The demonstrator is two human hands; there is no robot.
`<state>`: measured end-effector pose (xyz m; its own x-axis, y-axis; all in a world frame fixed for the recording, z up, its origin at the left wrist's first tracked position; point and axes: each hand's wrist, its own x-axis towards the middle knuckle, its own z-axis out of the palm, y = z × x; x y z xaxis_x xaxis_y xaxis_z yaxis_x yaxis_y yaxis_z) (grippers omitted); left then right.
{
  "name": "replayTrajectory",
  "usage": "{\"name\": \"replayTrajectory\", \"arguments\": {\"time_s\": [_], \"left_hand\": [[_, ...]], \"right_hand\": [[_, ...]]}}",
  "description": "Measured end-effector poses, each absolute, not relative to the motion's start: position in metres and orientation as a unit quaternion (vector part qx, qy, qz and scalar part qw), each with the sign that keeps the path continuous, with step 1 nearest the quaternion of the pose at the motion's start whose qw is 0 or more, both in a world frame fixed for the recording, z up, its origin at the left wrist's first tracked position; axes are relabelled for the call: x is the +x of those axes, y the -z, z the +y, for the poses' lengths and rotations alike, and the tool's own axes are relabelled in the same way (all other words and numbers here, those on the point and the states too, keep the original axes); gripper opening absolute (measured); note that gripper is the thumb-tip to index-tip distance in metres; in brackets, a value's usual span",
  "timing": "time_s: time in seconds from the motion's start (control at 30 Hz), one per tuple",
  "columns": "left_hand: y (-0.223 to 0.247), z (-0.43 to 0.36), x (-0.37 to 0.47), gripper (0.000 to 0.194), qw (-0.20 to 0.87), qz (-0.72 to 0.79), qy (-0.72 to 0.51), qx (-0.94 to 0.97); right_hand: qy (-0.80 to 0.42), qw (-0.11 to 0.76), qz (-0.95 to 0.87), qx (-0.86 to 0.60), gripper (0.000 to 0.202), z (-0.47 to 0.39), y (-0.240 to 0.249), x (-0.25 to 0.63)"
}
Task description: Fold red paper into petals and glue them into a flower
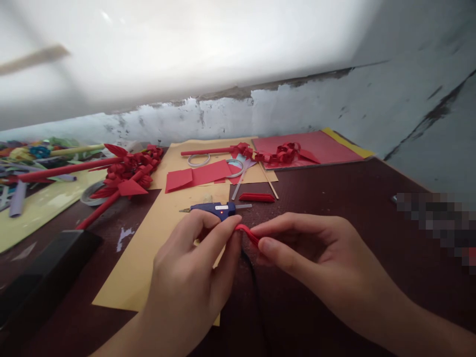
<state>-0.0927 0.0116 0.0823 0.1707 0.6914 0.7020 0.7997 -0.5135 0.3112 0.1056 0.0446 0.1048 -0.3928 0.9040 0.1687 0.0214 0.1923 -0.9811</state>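
A narrow red paper strip (248, 231), curved near its left end, is stretched between my two hands. My left hand (197, 258) pinches that end between thumb and fingers. My right hand (308, 253) grips the other end with thumb and forefinger, its remaining fingers curled behind. Just beyond my left fingers lies a blue glue gun (219, 209) with a small red light lit and a clear glue stick in its back. A folded red paper piece (256, 197) rests on the table behind my hands.
Yellow paper (126, 277) covers part of the dark table (372, 208). Red paper sheets (201, 176), tape rolls (199, 159) and a thin wooden stick (268, 181) lie farther back. Red paper flowers (126, 173) are at left, near a black box (52, 272). A cracked wall (297, 109) stands behind.
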Motion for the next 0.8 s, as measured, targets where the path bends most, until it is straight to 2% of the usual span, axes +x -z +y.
{"name": "replayTrajectory", "arguments": {"time_s": [0.2, 0.4, 0.53, 0.67, 0.73, 0.8], "left_hand": [[-0.0868, 0.0143, -0.0883, 0.013, -0.033, -0.507, 0.454, -0.732], [-0.0854, 0.0151, -0.0894, 0.011, 0.001, -0.486, 0.452, -0.749], [-0.0825, 0.0145, -0.0897, 0.016, 0.02, -0.472, 0.445, -0.761], [-0.0858, 0.0172, -0.0892, 0.016, -0.074, -0.501, 0.455, -0.733], [-0.0888, 0.0184, -0.0892, 0.02, -0.151, -0.512, 0.454, -0.713], [-0.091, 0.0182, -0.089, 0.022, -0.217, -0.512, 0.46, -0.692]], "right_hand": [[-0.602, 0.409, -0.595, -0.342, 0.014, 0.0468, -0.1037, 0.1031], [-0.667, 0.378, -0.547, -0.336, 0.004, 0.0464, -0.1026, 0.1035], [-0.685, 0.361, -0.533, -0.342, 0.012, 0.0466, -0.1002, 0.1048], [-0.643, 0.374, -0.561, -0.362, 0.009, 0.0471, -0.0993, 0.1039], [-0.591, 0.394, -0.596, -0.375, 0.008, 0.0463, -0.1006, 0.1027], [-0.514, 0.427, -0.642, -0.377, 0.015, 0.0447, -0.1024, 0.1017]]}}
